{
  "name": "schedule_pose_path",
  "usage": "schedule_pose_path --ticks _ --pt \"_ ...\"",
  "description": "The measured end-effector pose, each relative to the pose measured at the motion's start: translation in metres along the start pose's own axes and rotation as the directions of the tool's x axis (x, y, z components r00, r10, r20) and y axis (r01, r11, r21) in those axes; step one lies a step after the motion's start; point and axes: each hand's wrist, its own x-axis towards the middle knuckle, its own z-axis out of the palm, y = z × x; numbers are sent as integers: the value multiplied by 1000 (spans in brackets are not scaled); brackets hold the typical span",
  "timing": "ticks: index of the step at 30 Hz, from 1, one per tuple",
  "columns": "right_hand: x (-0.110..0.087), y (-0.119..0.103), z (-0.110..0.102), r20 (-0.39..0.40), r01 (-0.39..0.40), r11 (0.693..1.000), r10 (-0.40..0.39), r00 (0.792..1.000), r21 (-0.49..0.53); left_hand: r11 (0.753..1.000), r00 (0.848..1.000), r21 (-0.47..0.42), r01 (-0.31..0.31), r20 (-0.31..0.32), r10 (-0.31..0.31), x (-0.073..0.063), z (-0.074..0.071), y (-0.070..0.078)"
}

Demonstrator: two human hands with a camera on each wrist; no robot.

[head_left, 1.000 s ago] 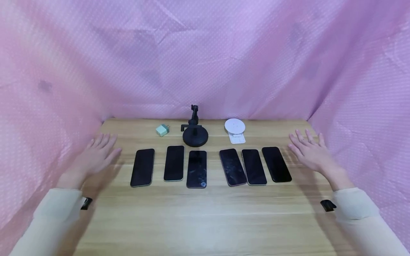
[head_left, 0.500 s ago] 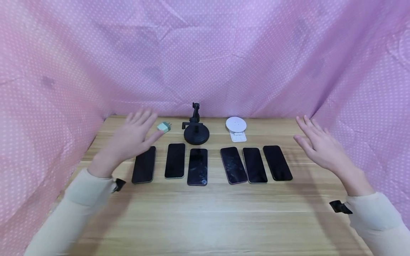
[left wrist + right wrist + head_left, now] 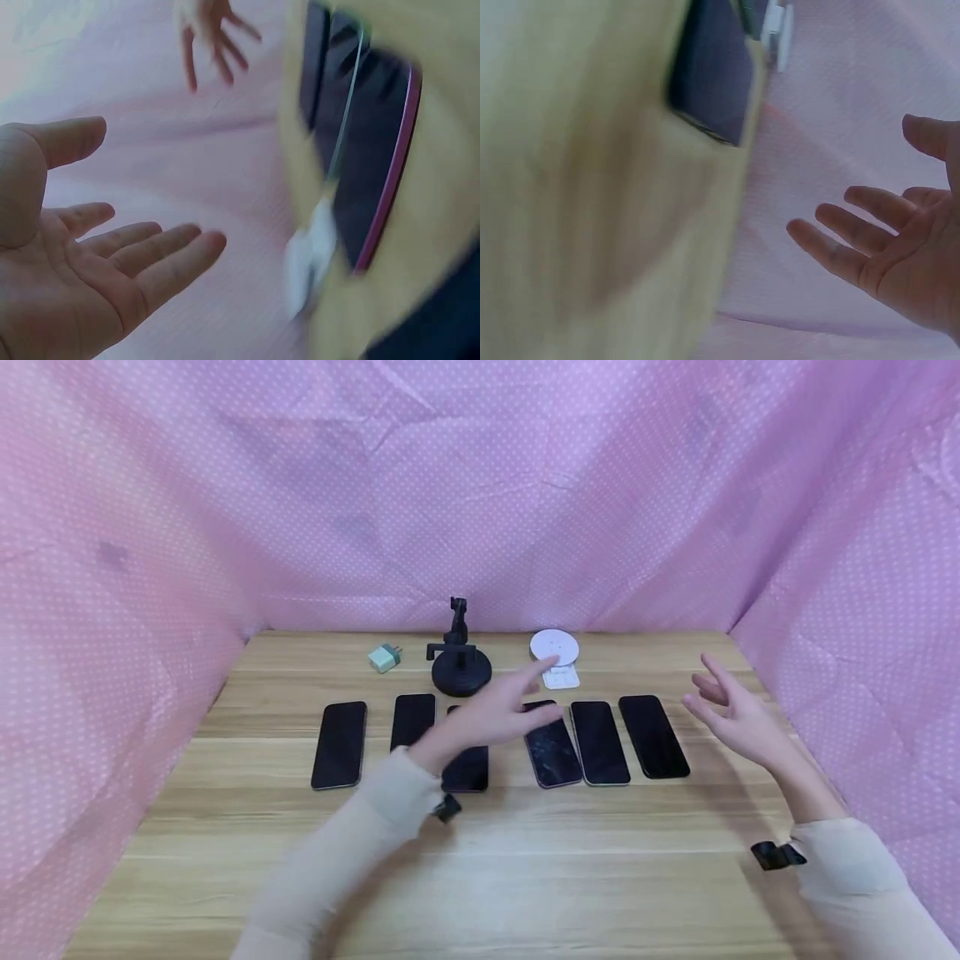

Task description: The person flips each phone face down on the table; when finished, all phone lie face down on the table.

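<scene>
My left hand is held over the middle of the row of phones, fingers spread and nothing in them. It partly covers a dark phone and the top of a phone with a smudged screen. Beyond its fingertips lies a white stand with a round plate. To the right, my right hand hovers beside the rightmost phone, thumb and fingers apart, holding nothing. Both palms show bare in the wrist views, the left hand and the right hand.
A black phone stand and a pale green charger plug sit at the table's back. More phones lie in the row, among them the leftmost phone and another phone. A pink dotted cloth surrounds the wooden table.
My left hand has lifted from the table's left side and swept right across the phones. My right hand has risen from the table and turned. The phones have stayed in place.
</scene>
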Motion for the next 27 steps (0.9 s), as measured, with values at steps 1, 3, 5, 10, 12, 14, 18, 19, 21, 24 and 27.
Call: schedule_pose_path --ticks 1,3,5,10,12,14,18,19,21,24,27 --pt "2 4 2 17 -14 1000 13 1000 25 997 999 -70 26 26 -25 9 11 -2" --pt "8 12 5 58 -48 996 43 997 75 975 994 -206 87 80 -72 26 31 -6" --pt "13 19 7 107 -81 992 70 992 97 935 984 -317 161 127 -127 40 48 -10" --pt "23 36 11 220 -164 979 135 966 120 789 951 -532 306 213 -225 67 81 -14" --pt "26 40 13 239 -189 974 156 959 125 739 939 -580 343 235 -252 74 91 -15" --pt "27 42 12 248 -203 973 171 954 113 699 932 -617 362 248 -264 80 99 -15" --pt "29 42 11 222 -157 988 156 963 -12 649 936 -675 352 258 -239 90 113 -18" --pt "29 42 12 220 -142 989 148 964 -43 638 936 -686 351 261 -234 91 116 -19" --pt "29 43 17 221 -105 990 124 967 -93 617 934 -701 358 268 -237 90 120 -22" --pt "25 44 29 219 -103 991 121 968 -91 598 927 -709 374 274 -254 87 126 -26" --pt "19 44 38 202 -120 991 131 971 -64 587 924 -714 383 279 -263 84 131 -28"
